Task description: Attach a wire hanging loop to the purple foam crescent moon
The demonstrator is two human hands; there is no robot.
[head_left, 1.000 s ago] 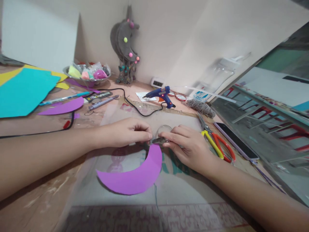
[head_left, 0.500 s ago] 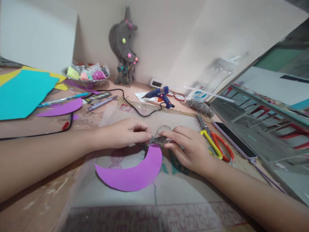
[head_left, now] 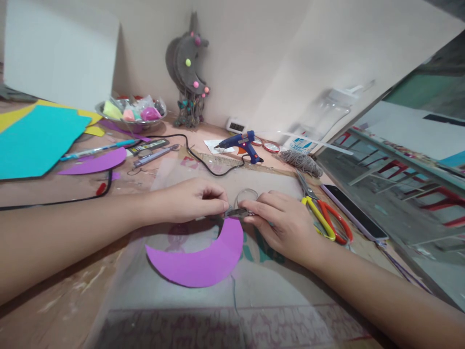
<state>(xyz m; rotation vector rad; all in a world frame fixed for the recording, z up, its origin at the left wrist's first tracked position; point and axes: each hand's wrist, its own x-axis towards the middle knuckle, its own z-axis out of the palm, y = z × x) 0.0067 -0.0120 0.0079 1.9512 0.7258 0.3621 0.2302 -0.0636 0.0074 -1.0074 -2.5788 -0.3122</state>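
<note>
A purple foam crescent [head_left: 203,259] lies flat on a clear plastic sheet [head_left: 283,286] in front of me. My left hand [head_left: 189,198] is pinched shut at the crescent's upper tip. My right hand [head_left: 283,218] faces it, fingers closed on a small grey metal tool [head_left: 236,212] whose tip meets the same spot. What my left fingers pinch is too small to make out. A clear round ring [head_left: 246,195] sits just behind the tool.
Yellow and orange scissors [head_left: 325,220] and a phone [head_left: 354,211] lie to the right. A blue glue gun [head_left: 241,143], its black cord [head_left: 203,162], twine [head_left: 301,162], pens, a second purple crescent [head_left: 94,162], teal foam sheets [head_left: 32,138] and a bowl of pompoms [head_left: 132,114] fill the back.
Both hands stay at the crescent's tip with only slight finger shifts. The view has drifted a little; nothing was picked up or let go.
</note>
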